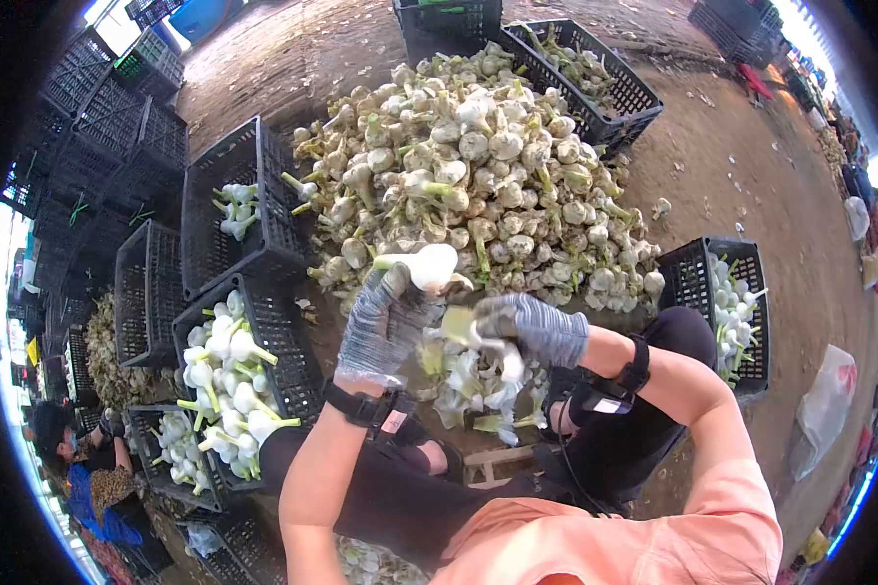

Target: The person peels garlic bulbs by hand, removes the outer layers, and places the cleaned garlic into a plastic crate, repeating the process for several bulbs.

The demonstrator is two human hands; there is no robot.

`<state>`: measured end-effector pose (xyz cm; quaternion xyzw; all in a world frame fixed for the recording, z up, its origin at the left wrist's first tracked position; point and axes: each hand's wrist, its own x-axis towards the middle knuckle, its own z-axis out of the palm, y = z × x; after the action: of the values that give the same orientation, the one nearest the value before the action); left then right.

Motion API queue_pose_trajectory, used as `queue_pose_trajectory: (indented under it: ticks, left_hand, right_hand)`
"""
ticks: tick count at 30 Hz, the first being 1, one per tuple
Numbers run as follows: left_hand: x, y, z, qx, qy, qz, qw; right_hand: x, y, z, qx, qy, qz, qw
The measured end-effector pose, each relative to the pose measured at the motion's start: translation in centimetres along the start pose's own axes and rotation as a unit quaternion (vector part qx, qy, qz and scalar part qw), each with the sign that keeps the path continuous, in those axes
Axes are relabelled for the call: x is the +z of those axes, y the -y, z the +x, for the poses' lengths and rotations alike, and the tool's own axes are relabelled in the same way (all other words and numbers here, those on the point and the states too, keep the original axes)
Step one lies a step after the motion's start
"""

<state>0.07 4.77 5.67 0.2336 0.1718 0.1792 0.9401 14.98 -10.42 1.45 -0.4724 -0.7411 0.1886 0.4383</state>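
Head view — garlic bulb (431,265), illegible wrist label (394,421)

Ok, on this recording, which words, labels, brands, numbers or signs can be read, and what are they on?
No text is readable.
Left wristband: pale label, too small to read.
Right wristband: whitish label, too small to read.
Plastic bag: red mark, too blurred to tell whether it is lettering.

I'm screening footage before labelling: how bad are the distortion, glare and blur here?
Head view: strong fisheye bending with black corners; head view: bright glare along both side edges; head view: slight smearing around the right hand, probably motion, while the garlic pile looks fairly crisp.
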Motion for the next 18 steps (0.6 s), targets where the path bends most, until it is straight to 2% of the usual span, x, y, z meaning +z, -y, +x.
queue_pose_trajectory:
  ticks: [1,2,3,5,6,7,8,10,11,12,14,15,16,17,18]
  left_hand:
    - [-0.5,0.2,0.3,0.002,-0.024,-0.013,1.000]
    - [-0.8,0.3,0.5,0.003,-0.049,-0.027,0.998]
    - [-0.7,0.3,0.5,0.009,-0.065,-0.046,0.997]
    - [-0.6,0.6,0.6,0.017,-0.093,-0.045,0.994]
    - [-0.6,0.6,0.7,0.025,-0.120,-0.044,0.991]
    - [-0.7,0.6,0.7,0.016,-0.128,-0.043,0.991]
    - [-0.6,0.6,0.6,0.016,-0.128,-0.042,0.991]
    - [0.0,0.8,0.3,-0.004,-0.137,-0.015,0.991]
    - [-0.7,1.2,0.4,-0.002,-0.143,-0.011,0.990]
    - [-0.6,1.3,0.5,-0.002,-0.142,-0.014,0.990]
    - [-0.2,1.8,0.5,-0.023,-0.111,0.007,0.993]
    - [-0.5,2.3,0.7,-0.023,-0.134,-0.001,0.991]
    - [-0.8,2.6,0.7,-0.026,-0.133,0.001,0.991]
    - [-1.0,2.7,0.7,-0.024,-0.137,0.007,0.990]
    - [-1.0,2.7,0.6,-0.021,-0.142,0.012,0.990]
  right_hand:
    - [-1.4,2.3,1.2,0.240,0.031,0.227,0.943]
    - [-2.5,4.2,2.1,0.454,0.060,0.427,0.780]
    - [-2.6,4.2,2.0,0.455,0.062,0.427,0.779]
    - [-2.8,4.2,2.0,0.436,0.181,0.401,0.785]
    - [-2.9,4.2,1.7,0.347,0.284,0.195,0.872]
    - [-2.7,4.0,1.7,0.311,0.333,-0.001,0.890]
    - [-2.4,3.9,1.8,0.262,0.367,-0.195,0.871]
    - [-3.1,3.8,5.1,0.483,0.384,-0.114,0.779]
    - [-3.4,4.0,4.3,0.488,0.177,-0.092,0.850]
    - [-3.4,3.9,4.3,0.488,0.178,-0.094,0.849]
    - [-3.0,3.6,4.1,0.455,-0.074,-0.080,0.884]
    - [-2.4,2.9,4.3,0.462,-0.106,0.015,0.880]
    - [-2.6,2.8,4.1,0.464,-0.109,0.015,0.879]
    - [-3.0,3.0,3.9,0.452,-0.178,0.244,0.839]
    - [-3.4,3.1,3.8,0.412,-0.235,0.459,0.752]
